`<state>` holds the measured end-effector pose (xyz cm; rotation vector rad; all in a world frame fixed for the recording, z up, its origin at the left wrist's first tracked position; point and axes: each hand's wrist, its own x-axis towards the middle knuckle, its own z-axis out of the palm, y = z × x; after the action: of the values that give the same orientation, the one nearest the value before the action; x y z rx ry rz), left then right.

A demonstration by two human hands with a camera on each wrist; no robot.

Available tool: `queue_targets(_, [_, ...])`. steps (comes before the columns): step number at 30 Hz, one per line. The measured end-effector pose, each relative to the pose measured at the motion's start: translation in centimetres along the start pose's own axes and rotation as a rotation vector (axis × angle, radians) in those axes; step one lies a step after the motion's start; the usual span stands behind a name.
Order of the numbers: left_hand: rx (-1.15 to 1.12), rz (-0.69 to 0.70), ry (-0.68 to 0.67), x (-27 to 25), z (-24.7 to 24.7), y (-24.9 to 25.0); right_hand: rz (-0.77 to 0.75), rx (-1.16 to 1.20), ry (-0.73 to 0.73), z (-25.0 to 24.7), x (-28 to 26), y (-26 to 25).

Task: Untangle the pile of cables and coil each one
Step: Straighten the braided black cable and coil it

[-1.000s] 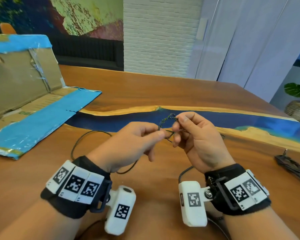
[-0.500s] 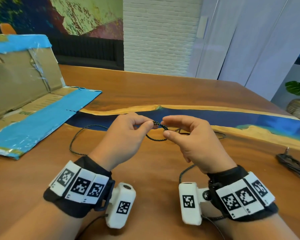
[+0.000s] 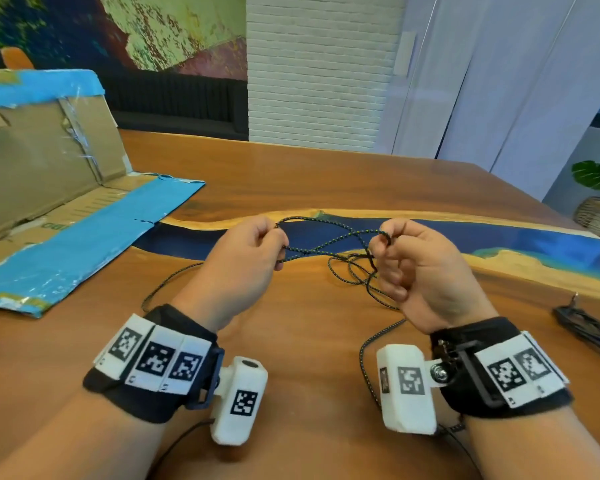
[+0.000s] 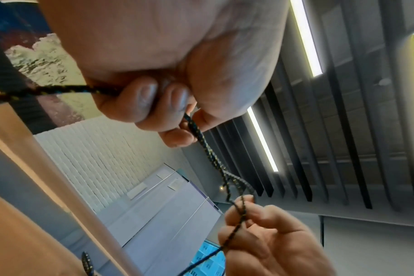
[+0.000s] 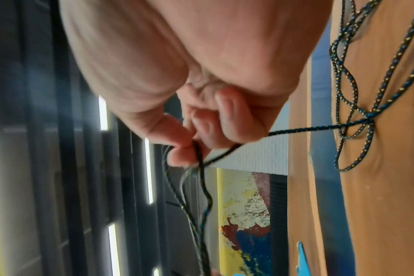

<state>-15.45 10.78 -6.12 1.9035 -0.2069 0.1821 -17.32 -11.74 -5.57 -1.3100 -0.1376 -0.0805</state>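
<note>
Item: braided cable [image 3: 329,241], dark with blue and yellow flecks, one length. Location: a doubled span hangs in the air between both hands above the wooden table [image 3: 309,188], its two strands crossing midway; slack loops [image 3: 355,271] lie tangled on the table just under and beside the right hand, and a further run trails off past the left wrist toward the near edge. Risks, as judged: drawing the hands farther apart may cinch the crossing, or the bunch of loops visible in the right wrist view [image 5: 350,104], into a tight knot, since one strand there already passes through several others; the slack could also drag across the table and snag; a thin braid may slip from a fingertip pinch if tension rises unevenly. Left hand [image 3: 246,261]: fingers curled close, thumb and fingertips [image 4: 144,100] pinching the cable, which enters on one side of the fist and leaves on the other. Right hand [image 3: 416,265]: narrow pinch, thumb against forefinger [image 5: 177,149] at the bend of the strand, remaining fingers folded in. Adjacent: flattened cardboard box with blue tape [image 3: 84,244], far left; a second dark cable [image 3: 582,323] at the table's right edge, well apart, untouched.
</note>
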Motion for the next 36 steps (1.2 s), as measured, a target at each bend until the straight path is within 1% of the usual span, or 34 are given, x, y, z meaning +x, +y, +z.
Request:
queue_targets(2, [0.053, -0.001, 0.030, 0.3, -0.2, -0.2, 0.025, 0.025, -0.091, -0.4, -0.2, -0.6])
queue_targets(3, [0.061, -0.003, 0.043, 0.5, -0.4, -0.3, 0.020, 0.003, -0.098, -0.5, -0.3, -0.8])
queue_targets(5, [0.084, 0.002, 0.073, 0.6, -0.7, -0.2, -0.041, -0.130, -0.050, -0.4, -0.3, -0.8])
queue_targets(7, [0.092, -0.011, 0.112, 0.7, -1.2, -0.3, -0.115, -0.280, 0.031, -0.3, -0.1, -0.7])
queue_targets(8, [0.090, -0.023, 0.136, 0.8, -1.6, -0.3, -0.137, -0.302, 0.071, -0.4, 0.1, -0.9])
queue_targets(9, [0.089, -0.035, 0.161, 1.0, -2.2, -0.3, -0.141, -0.269, 0.103, -0.7, 0.3, -1.1])
queue_targets(10, [0.088, -0.048, 0.184, 1.2, -2.8, -0.4, -0.123, -0.161, 0.132, -1.2, 0.4, -1.4])
queue_targets(12, [0.081, -0.066, 0.213, 1.4, -3.5, -0.5, -0.087, 0.135, 0.203, -2.3, 0.8, -1.9])
queue_targets(14, [0.085, -0.061, 0.204, 1.4, -3.5, -0.4, -0.063, 0.320, 0.304, -3.1, 1.1, -2.0])
queue_targets(16, [0.112, -0.056, 0.179, 1.4, -3.1, -0.6, -0.024, 0.421, 0.418, -3.9, 1.6, -1.7])
queue_targets(17, [0.121, -0.057, 0.170, 1.4, -3.0, -0.7, -0.016, 0.448, 0.474, -4.3, 1.8, -1.6])
queue_targets(19, [0.126, -0.055, 0.163, 1.4, -3.0, -0.9, -0.053, 0.444, 0.577, -5.3, 2.1, -1.5])
queue_targets(21, [0.135, -0.053, 0.172, 1.5, -3.2, -0.9, -0.113, 0.341, 0.680, -5.9, 2.2, -1.7])
queue_targets(23, [0.124, -0.054, 0.185, 1.6, -3.2, -0.9, -0.129, 0.146, 0.726, -6.3, 2.1, -1.8])
queue_targets(24, [0.105, -0.048, 0.189, 1.6, -3.2, -0.9, -0.115, 0.012, 0.707, -6.4, 2.1, -1.6])
queue_targets(26, [0.065, -0.022, 0.189, 1.6, -3.2, -0.8, -0.090, -0.352, 0.620, -6.5, 2.1, -1.4])
queue_targets(28, [0.066, 0.027, 0.165, 1.5, -2.8, -0.6, -0.156, -0.678, 0.472, -5.6, 1.6, -1.4])
queue_targets(29, [0.073, 0.055, 0.144, 1.3, -2.5, -0.4, -0.206, -0.768, 0.387, -4.6, 1.2, -1.5])
queue_targets(31, [0.078, 0.102, 0.104, 0.9, -1.9, -0.2, -0.259, -0.821, 0.208, -2.6, 0.7, -1.2])
queue_targets(34, [0.055, 0.140, 0.069, 0.6, -1.3, -0.1, -0.226, -0.801, -0.025, 0.0, 0.2, 0.1])
queue_targets(36, [0.037, 0.134, 0.066, 0.6, -1.2, -0.1, -0.215, -0.780, -0.076, 1.0, 0.1, 1.0])
